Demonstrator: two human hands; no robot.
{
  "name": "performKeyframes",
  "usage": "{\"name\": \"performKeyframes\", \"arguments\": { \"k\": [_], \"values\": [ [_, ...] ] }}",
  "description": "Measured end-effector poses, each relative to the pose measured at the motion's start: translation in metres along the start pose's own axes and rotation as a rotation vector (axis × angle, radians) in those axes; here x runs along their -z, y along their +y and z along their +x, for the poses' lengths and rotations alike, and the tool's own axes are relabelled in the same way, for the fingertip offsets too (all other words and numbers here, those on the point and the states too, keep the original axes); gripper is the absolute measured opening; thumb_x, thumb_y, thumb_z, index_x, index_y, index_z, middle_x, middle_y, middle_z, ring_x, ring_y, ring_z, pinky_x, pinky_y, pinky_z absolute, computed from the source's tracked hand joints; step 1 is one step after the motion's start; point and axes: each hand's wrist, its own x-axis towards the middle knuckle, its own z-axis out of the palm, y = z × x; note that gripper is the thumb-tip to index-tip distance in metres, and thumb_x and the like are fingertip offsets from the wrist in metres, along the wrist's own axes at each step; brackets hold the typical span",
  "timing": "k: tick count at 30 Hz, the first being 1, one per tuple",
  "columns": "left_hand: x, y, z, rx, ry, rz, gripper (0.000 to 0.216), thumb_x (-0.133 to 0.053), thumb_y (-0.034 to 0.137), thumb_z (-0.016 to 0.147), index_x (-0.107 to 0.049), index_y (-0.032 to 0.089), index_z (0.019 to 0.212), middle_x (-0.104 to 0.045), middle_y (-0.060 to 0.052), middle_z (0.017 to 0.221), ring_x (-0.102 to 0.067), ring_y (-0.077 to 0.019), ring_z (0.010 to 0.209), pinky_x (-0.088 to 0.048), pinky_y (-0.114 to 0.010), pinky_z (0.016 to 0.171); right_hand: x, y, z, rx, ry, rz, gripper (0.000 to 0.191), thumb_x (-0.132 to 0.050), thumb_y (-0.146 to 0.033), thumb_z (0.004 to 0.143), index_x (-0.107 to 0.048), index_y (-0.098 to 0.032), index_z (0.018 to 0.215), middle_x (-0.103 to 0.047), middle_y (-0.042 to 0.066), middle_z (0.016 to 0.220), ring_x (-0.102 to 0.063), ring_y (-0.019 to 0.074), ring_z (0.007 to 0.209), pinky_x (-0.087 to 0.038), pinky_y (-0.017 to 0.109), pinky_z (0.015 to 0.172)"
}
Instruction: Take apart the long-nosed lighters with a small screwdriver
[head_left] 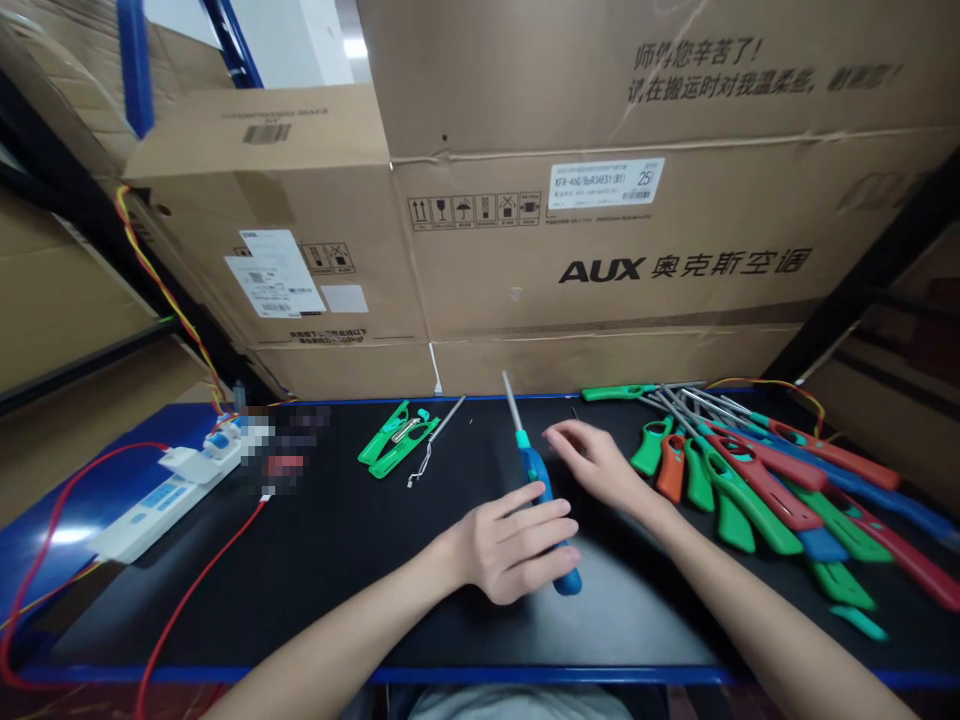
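Observation:
My left hand (514, 545) is wrapped around the handle of a blue long-necked lighter (537, 478), whose metal tube points away from me over the black mat (337, 540). Just beyond the lighter, my right hand (592, 460) lies flat on the mat with fingers stretched out, holding nothing. Its fingertips are close to the lighter's teal collar. To the right lies a pile of several green, red and blue lighters (757, 470).
A taken-apart green lighter shell (396, 440) and a loose metal tube (442, 425) lie at the mat's far middle. A white power strip (176, 485) with red wires (195, 590) sits at left. Stacked cardboard boxes (600, 200) wall off the back.

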Motion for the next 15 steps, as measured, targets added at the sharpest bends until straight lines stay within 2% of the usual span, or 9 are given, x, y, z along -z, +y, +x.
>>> {"name": "performKeyframes", "arguments": {
  "k": [2, 3, 4, 6, 9, 11, 13, 15],
  "values": [
    [0.000, -0.004, -0.001, 0.023, 0.003, -0.004, 0.019, -0.046, 0.016, 0.098, -0.060, 0.016, 0.111, -0.075, -0.011, 0.120, -0.054, -0.0244, 0.139, -0.056, -0.046, 0.111, -0.009, -0.014, -0.009, -0.097, -0.206, 0.432, 0.064, -0.038, -0.068, 0.101, -0.069, -0.014, 0.111, -0.069, 0.011, 0.101, -0.065, 0.0223, 0.095, -0.053, 0.035, 0.087],
    [0.000, -0.006, -0.001, 0.036, 0.002, -0.001, 0.020, -0.044, 0.015, 0.099, -0.060, 0.016, 0.112, -0.075, -0.011, 0.120, -0.054, -0.0241, 0.140, -0.057, -0.046, 0.111, -0.013, -0.019, -0.013, -0.142, -0.258, 0.593, 0.067, -0.041, -0.073, 0.098, -0.070, -0.014, 0.111, -0.069, 0.011, 0.101, -0.066, 0.0218, 0.095, -0.054, 0.034, 0.086],
    [-0.001, -0.008, -0.001, 0.048, -0.001, 0.005, 0.020, -0.043, 0.015, 0.100, -0.060, 0.016, 0.112, -0.075, -0.010, 0.120, -0.053, -0.0238, 0.140, -0.057, -0.045, 0.111, -0.015, -0.023, -0.016, -0.180, -0.279, 0.721, 0.069, -0.045, -0.076, 0.095, -0.071, -0.014, 0.111, -0.070, 0.010, 0.102, -0.066, 0.0214, 0.096, -0.054, 0.033, 0.086],
    [-0.003, -0.012, -0.002, 0.059, -0.021, 0.018, 0.019, -0.045, 0.014, 0.100, -0.060, 0.015, 0.114, -0.074, -0.010, 0.121, -0.052, -0.0235, 0.141, -0.055, -0.046, 0.113, -0.018, -0.028, -0.019, -0.219, -0.237, 0.880, 0.068, -0.056, -0.076, 0.090, -0.072, -0.014, 0.113, -0.071, 0.010, 0.102, -0.067, 0.0197, 0.093, -0.055, 0.031, 0.083],
    [-0.006, -0.018, -0.006, 0.034, -0.085, 0.018, 0.021, -0.054, 0.014, 0.098, -0.059, 0.013, 0.118, -0.071, -0.013, 0.128, -0.048, -0.0238, 0.144, -0.051, -0.047, 0.117, -0.015, -0.027, -0.018, -0.223, -0.155, 0.936, 0.063, -0.070, -0.069, 0.084, -0.072, -0.013, 0.114, -0.071, 0.009, 0.100, -0.066, 0.0159, 0.082, -0.055, 0.026, 0.074],
    [-0.008, -0.020, -0.010, 0.054, -0.147, -0.010, 0.029, -0.056, 0.011, 0.096, -0.057, 0.013, 0.125, -0.067, -0.015, 0.135, -0.044, -0.0241, 0.148, -0.048, -0.048, 0.120, -0.013, -0.024, -0.015, -0.218, -0.099, 0.930, 0.059, -0.075, -0.063, 0.082, -0.072, -0.013, 0.113, -0.071, 0.008, 0.097, -0.066, 0.0139, 0.077, -0.055, 0.024, 0.070],
    [-0.010, -0.019, -0.013, 0.197, -0.174, -0.095, 0.043, -0.049, 0.006, 0.096, -0.051, 0.015, 0.137, -0.061, -0.016, 0.142, -0.039, -0.0248, 0.150, -0.044, -0.050, 0.122, -0.012, -0.021, -0.012, -0.209, -0.021, 0.933, 0.057, -0.079, -0.061, 0.079, -0.070, -0.014, 0.111, -0.071, 0.006, 0.093, -0.066, 0.0137, 0.075, -0.056, 0.024, 0.068],
    [-0.010, -0.014, -0.015, 0.453, -0.125, -0.256, 0.051, -0.043, 0.006, 0.097, -0.043, 0.018, 0.146, -0.055, -0.016, 0.148, -0.041, -0.0256, 0.150, -0.044, -0.052, 0.121, -0.014, -0.019, -0.010, -0.191, 0.058, 0.935, 0.056, -0.082, -0.059, 0.076, -0.067, -0.016, 0.109, -0.070, 0.005, 0.091, -0.068, 0.0154, 0.075, -0.058, 0.026, 0.066]
  ]
}}
